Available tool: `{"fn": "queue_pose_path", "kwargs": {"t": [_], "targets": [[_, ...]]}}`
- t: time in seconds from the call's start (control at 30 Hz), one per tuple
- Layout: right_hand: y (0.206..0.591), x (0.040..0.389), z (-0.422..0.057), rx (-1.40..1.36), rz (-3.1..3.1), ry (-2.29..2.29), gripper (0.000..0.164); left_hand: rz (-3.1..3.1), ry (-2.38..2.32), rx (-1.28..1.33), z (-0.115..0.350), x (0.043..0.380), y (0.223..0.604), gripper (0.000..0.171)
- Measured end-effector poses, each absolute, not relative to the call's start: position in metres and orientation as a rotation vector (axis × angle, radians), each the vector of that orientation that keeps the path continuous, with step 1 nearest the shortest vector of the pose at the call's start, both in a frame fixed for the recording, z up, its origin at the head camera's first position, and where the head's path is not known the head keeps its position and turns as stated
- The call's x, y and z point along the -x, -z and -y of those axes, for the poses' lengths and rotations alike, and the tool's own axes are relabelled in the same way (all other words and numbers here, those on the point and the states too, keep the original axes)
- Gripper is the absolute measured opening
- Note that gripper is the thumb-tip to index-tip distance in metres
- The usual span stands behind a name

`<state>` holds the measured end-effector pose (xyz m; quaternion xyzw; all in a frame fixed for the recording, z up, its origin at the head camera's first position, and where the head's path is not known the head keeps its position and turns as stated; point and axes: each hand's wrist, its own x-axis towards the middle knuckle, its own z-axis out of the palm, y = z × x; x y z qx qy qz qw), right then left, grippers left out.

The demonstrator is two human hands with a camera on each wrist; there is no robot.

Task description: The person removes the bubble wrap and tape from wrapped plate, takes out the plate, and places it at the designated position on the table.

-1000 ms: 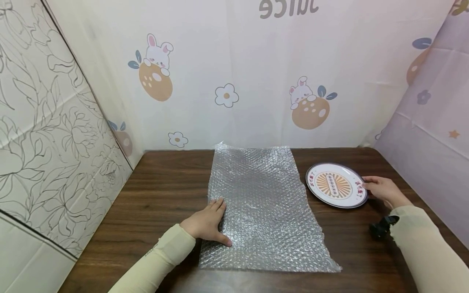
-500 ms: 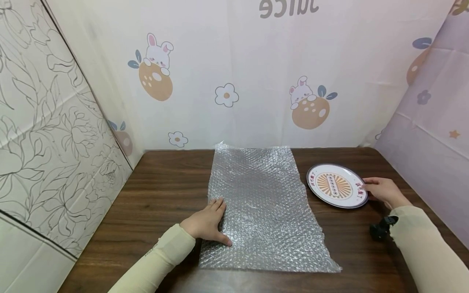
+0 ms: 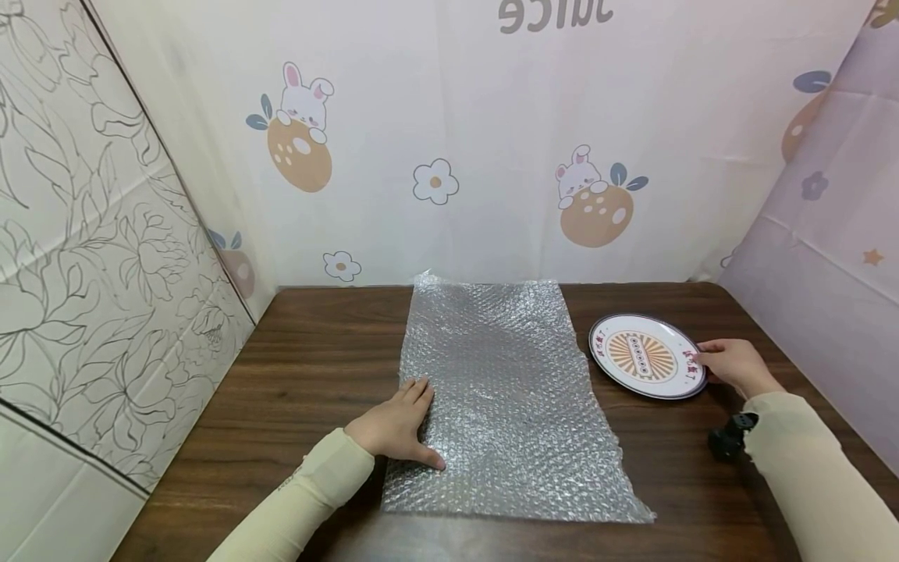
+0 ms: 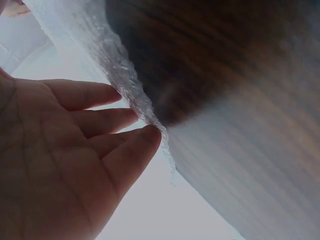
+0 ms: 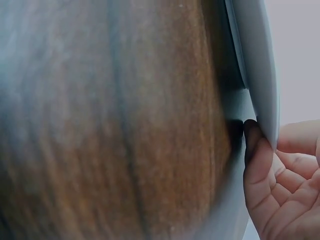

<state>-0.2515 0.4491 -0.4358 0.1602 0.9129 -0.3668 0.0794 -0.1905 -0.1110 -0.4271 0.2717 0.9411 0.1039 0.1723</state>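
Note:
A sheet of clear bubble wrap (image 3: 506, 406) lies flat on the dark wooden table. My left hand (image 3: 396, 425) rests on its left edge, thumb spread from the fingers. In the left wrist view, the fingertips (image 4: 150, 132) touch the edge of the sheet. Right of the wrap is a round white plate (image 3: 646, 382) with a dark rim, an orange sunburst and red lettering. My right hand (image 3: 740, 367) pinches the plate's right rim. From the right wrist, the plate (image 5: 257, 55) appears edge-on, its rim between the thumb and fingers.
The wooden table (image 3: 309, 359) reaches back to a printed curtain (image 3: 492, 117) with rabbits and fruit. A flower-patterned panel (image 3: 91, 234) stands on the left, and a pale curtain (image 3: 836, 234) hangs on the right. A black wrist camera (image 3: 730, 437) sits under the right sleeve.

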Motion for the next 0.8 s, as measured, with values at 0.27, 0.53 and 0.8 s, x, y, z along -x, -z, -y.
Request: {"fn": "queue_pose_path", "kwargs": {"t": [0.27, 0.53, 0.8], "targets": [[0.435, 0.251, -0.448, -0.489, -2.751, 1.083, 0.052, -2.676, -0.316, -0.782, 0.111, 0.192, 0.428, 0.121], [0.434, 0.248, -0.445, -0.48, -2.777, 1.065, 0.051, -2.644, -0.367, -0.766, 0.112, 0.191, 0.426, 0.121], [0.424, 0.245, -0.433, -0.478, -2.849, 0.953, 0.061, -2.616, -0.446, -0.74, 0.115, 0.191, 0.423, 0.117]]}}
